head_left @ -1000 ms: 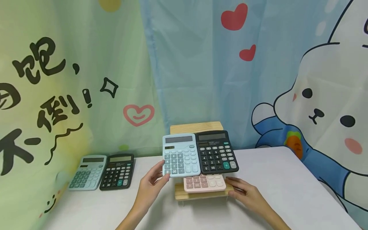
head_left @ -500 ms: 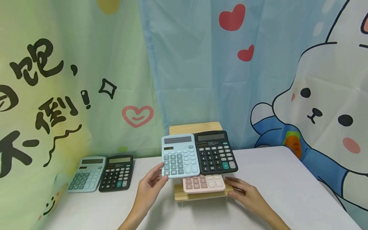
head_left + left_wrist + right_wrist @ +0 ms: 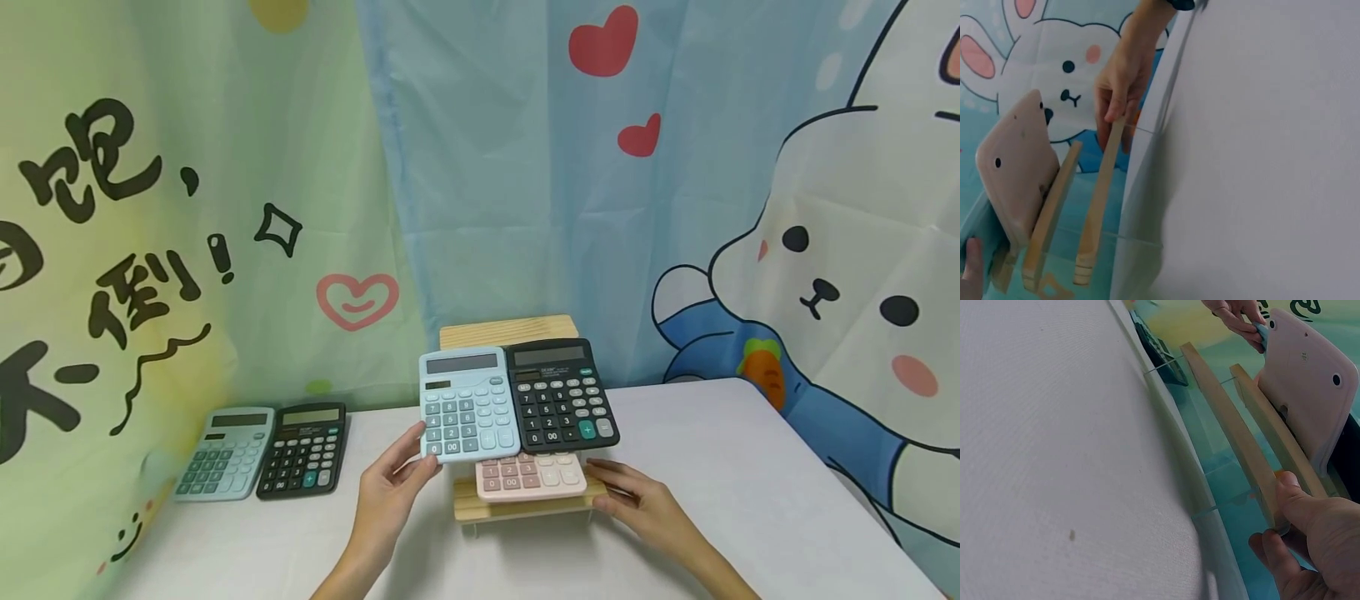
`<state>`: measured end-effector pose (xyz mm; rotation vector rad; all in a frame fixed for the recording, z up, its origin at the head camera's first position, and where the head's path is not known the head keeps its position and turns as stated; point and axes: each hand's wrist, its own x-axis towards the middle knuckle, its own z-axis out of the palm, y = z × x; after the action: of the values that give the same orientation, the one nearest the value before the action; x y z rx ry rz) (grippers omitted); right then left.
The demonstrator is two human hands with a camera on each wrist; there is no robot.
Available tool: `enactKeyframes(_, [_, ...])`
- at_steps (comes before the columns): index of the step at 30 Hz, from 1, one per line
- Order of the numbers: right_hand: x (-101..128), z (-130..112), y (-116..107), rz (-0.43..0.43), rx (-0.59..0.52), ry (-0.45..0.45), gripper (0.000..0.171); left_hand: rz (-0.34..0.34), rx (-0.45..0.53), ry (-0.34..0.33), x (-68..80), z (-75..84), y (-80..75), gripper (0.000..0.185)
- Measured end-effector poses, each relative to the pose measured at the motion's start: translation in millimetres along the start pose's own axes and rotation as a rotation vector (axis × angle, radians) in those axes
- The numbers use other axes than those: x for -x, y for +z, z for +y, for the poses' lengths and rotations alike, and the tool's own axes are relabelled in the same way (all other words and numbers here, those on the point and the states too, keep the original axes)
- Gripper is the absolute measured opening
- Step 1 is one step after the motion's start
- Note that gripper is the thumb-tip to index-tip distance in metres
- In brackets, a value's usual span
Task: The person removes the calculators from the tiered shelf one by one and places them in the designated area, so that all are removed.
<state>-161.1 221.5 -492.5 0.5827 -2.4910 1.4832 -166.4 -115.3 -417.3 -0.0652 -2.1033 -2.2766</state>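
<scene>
My left hand (image 3: 386,492) pinches the lower left corner of a light blue calculator (image 3: 471,404), thumb in front and fingers at its left edge. A black calculator (image 3: 562,396) leans right beside it. Below both, a pink calculator (image 3: 532,477) rests on the stepped wooden stand (image 3: 491,510), its upper part hidden behind the two above. My right hand (image 3: 645,504) grips the right end of the stand's front slat. In the right wrist view the thumb (image 3: 1294,494) lies on top of that slat, with fingers underneath. The pink calculator's back (image 3: 1019,169) shows in the left wrist view.
Another light blue calculator (image 3: 227,454) and another black calculator (image 3: 303,450) lie side by side at the left of the white table (image 3: 750,483). A printed curtain (image 3: 487,167) hangs behind the table. Clear legs hold the stand's slats above the tabletop.
</scene>
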Motion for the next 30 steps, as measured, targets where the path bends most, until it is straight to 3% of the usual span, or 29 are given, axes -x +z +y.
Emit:
enactKeyframes(11, [-1,1,1,0.003,0.008,0.037,0.040,0.003,0.190,0.013,3.3,11.0,-4.9,0.052])
enactKeyframes(22, [-1,0,1,0.003,0.001,0.015,0.040,0.024,0.113,0.061,11.9,21.9,-23.4,0.053])
enactKeyframes(30, [0,1,0,-0.003,-0.002,-0.008,0.039,0.038,0.054,0.124,14.6,19.1,-39.2,0.055])
